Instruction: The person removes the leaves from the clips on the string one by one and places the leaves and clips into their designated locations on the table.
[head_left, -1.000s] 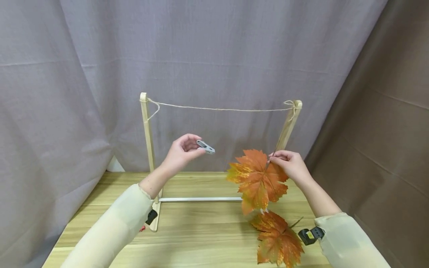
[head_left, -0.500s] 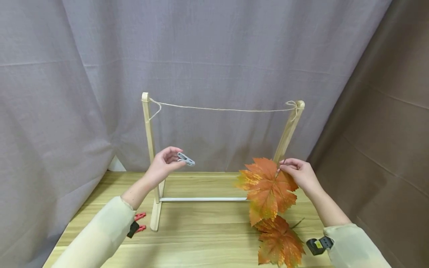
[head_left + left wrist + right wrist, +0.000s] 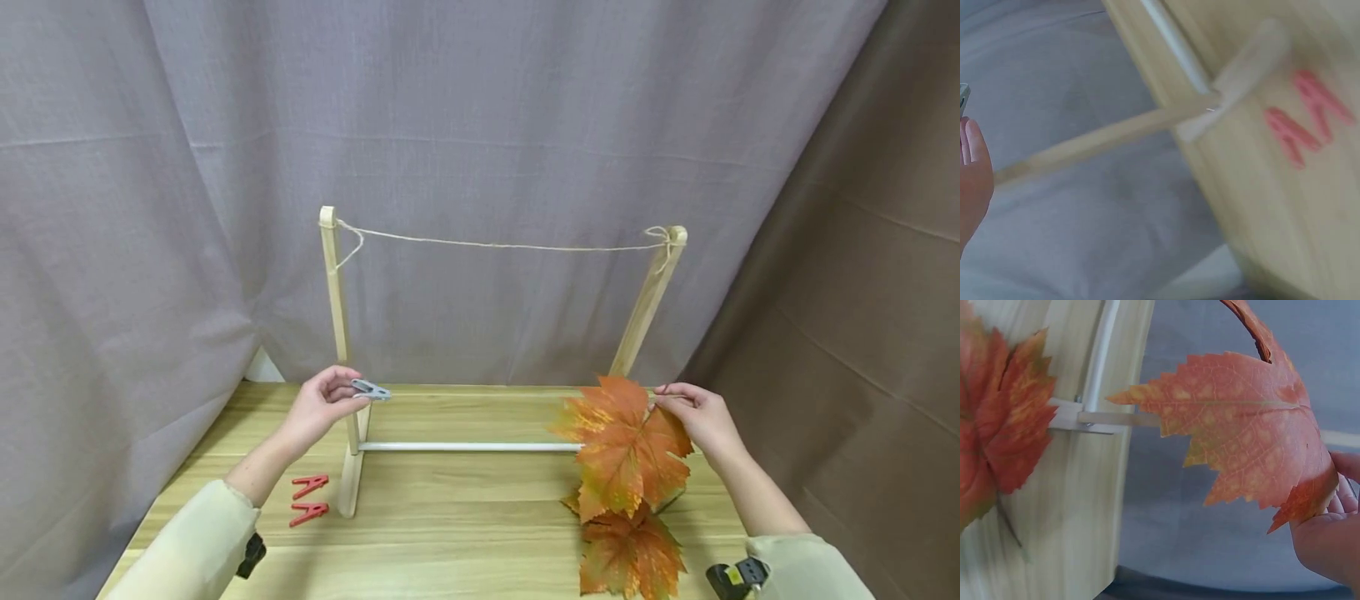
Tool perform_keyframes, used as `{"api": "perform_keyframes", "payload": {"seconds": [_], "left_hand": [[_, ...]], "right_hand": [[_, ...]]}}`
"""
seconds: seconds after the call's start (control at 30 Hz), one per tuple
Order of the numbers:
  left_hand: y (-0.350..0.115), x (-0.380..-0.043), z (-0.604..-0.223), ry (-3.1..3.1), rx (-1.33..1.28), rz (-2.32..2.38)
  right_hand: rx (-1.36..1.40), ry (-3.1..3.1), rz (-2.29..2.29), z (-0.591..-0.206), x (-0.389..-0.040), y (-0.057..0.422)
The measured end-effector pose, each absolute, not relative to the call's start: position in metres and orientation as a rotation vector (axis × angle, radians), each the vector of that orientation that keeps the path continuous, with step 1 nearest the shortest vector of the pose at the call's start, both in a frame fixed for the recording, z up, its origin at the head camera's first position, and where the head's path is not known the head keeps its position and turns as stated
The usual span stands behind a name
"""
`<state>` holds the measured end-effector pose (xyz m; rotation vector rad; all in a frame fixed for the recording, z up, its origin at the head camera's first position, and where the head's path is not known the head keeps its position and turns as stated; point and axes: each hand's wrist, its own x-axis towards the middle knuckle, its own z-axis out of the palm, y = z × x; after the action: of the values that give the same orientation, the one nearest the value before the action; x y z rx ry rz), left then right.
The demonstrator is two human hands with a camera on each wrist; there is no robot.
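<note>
My left hand [image 3: 324,406] pinches a grey clothespin [image 3: 371,390] between thumb and fingers, beside the left post of a wooden frame. At the right, my right hand [image 3: 699,417] pinches an orange maple leaf [image 3: 626,446] by its stem; the leaf hangs in front of the right post's foot. A second orange leaf [image 3: 1007,425] lies on the table below it, partly covered by the held leaf in the head view. In the left wrist view only the edge of my left hand [image 3: 974,172] shows, with a sliver of the clothespin at the frame's border.
Two red clothespins [image 3: 309,500] lie on the wooden table [image 3: 450,533] left of the frame's foot. A twine line [image 3: 487,244] runs between the left post [image 3: 337,308] and the right post [image 3: 648,300]. A white rod [image 3: 465,447] joins the posts low down. Grey curtain [image 3: 480,108] hangs behind.
My left hand has moved left and down with the grey clothespin, uncovering the red clothespins. My right hand has lowered and shifted right with its leaf, which now overlaps the lying leaf more.
</note>
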<state>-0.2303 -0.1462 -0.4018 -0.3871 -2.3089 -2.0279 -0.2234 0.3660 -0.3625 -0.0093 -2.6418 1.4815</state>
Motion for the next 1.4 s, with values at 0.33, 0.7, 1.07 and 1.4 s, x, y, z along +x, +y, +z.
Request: {"api": "perform_keyframes", "payload": {"seconds": [0.33, 0.7, 1.07, 1.4], "left_hand": [[-0.181, -0.215, -0.439, -2.438, -0.256, -1.894], [-0.214, -0.197, -0.472, -2.55, -0.081, -1.82], [-0.243, -0.178, -0.511, -2.646, 0.091, -1.81], [-0.256, -0.163, -0.535, -2.635, 0.255, -1.768]], "right_hand": [[-0.137, -2.686, 1.429, -0.388, -0.216, 0.39], [-0.248, -2.724, 1.385, -0.411, -0.215, 0.405], [-0.375, -2.823, 1.331, -0.43, -0.211, 0.42], [-0.479, -2.774, 1.519, -0.454, -0.209, 0.435]]}}
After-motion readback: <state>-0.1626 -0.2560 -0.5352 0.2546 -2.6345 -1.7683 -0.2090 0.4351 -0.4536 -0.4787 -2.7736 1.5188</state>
